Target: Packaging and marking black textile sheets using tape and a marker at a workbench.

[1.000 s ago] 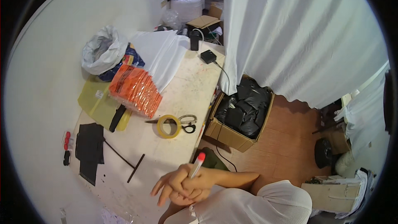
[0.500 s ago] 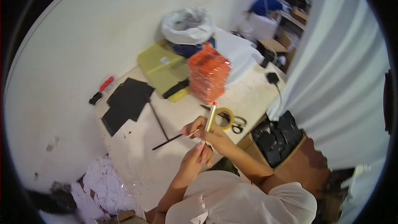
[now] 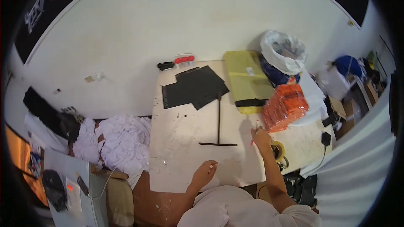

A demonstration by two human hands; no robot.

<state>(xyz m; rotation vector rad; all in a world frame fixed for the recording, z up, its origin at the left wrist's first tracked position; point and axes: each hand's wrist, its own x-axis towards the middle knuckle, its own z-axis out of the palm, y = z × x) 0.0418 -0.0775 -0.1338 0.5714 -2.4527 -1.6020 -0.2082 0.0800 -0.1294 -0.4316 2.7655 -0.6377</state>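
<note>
1. Right hand (image 3: 261, 138): fingers narrowed, holding thin red-and-white pen (image 3: 251, 143); pen ends poke out both sides of grip, over table (image 3: 176, 155).
2. Left hand (image 3: 204, 174): fingers curled; can't tell if holding anything.
3. Yellow tape roll (image 3: 281, 148): just right of right grip, nearer body.
4. Orange wrapped stack (image 3: 286, 107): just beyond right grip.
5. Black T-shaped tool (image 3: 218, 144): left of right grip, beyond left hand.

The right hand (image 3: 261, 138) hides the pen's (image 3: 252, 143) middle. Tape (image 3: 283, 149) partly covers the scissors (image 3: 285, 164). A pale speck (image 3: 211, 168) at the left hand (image 3: 204, 174) is too small to tell. Orange packs (image 3: 287, 107) partly hide white sheets (image 3: 314, 101); the lower edge cuts off the curtain (image 3: 357, 164).
</note>
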